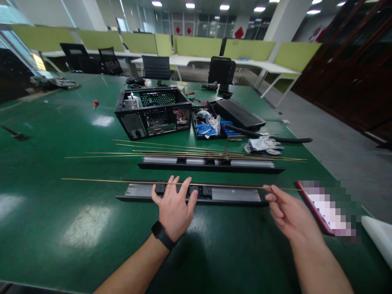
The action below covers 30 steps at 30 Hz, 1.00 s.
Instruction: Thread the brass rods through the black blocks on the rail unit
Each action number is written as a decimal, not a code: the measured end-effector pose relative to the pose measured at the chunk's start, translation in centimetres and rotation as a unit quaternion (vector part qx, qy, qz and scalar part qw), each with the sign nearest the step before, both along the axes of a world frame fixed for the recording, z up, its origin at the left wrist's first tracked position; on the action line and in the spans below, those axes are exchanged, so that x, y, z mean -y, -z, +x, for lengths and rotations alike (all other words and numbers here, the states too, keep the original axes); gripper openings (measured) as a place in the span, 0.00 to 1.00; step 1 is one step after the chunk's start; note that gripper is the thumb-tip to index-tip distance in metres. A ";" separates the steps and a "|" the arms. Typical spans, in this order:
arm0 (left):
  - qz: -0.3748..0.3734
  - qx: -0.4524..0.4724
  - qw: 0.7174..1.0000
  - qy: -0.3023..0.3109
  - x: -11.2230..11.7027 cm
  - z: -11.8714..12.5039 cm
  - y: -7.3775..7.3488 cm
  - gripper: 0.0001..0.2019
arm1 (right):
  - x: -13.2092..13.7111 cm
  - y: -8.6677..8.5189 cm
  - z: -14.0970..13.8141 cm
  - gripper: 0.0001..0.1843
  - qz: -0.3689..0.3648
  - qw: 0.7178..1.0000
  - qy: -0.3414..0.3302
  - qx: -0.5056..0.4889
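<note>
My left hand (176,206) lies with fingers spread over a long metal channel (235,193) that has several black blocks (207,192) set in its middle. A thin brass-coloured rod (101,180) runs lengthwise above this channel, passing by my left fingertips. Near its right part, my right hand (284,210) pinches the rod between thumb and fingers. Just beyond is a second metal channel (196,161) with dark fittings, and several more thin rods (101,153) lie across and beside it.
An open black computer case (153,118) stands at the back. To its right are a black tray (196,132) with gloves (210,124), a dark flat panel (240,113), another glove pair (265,144) and a black tube (288,140). A red-edged, blurred item (318,214) lies at right.
</note>
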<state>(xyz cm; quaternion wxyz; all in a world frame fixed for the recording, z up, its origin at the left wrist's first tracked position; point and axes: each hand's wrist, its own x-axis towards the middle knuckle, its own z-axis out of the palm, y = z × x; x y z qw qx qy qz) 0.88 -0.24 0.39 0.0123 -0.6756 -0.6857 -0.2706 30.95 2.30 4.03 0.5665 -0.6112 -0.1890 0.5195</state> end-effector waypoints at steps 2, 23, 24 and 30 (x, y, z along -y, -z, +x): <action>0.003 0.000 1.000 0.000 0.0 0.0 0.0 0.19 | -0.1 -0.2 -1.2 0.09 -0.011 1.000 0.003 -0.011; 0.009 -0.003 1.000 -0.001 -0.1 0.0 0.2 0.19 | 0.4 0.5 -3.2 0.11 -0.004 0.999 -0.036 -0.028; 0.010 -0.003 1.000 -0.001 -0.1 0.0 0.2 0.19 | 0.4 0.5 -2.5 0.09 -0.007 0.999 -0.025 -0.028; 0.006 -0.001 1.000 0.000 0.0 0.0 0.1 0.20 | 0.0 0.0 2.0 0.06 -0.036 0.998 0.045 -0.024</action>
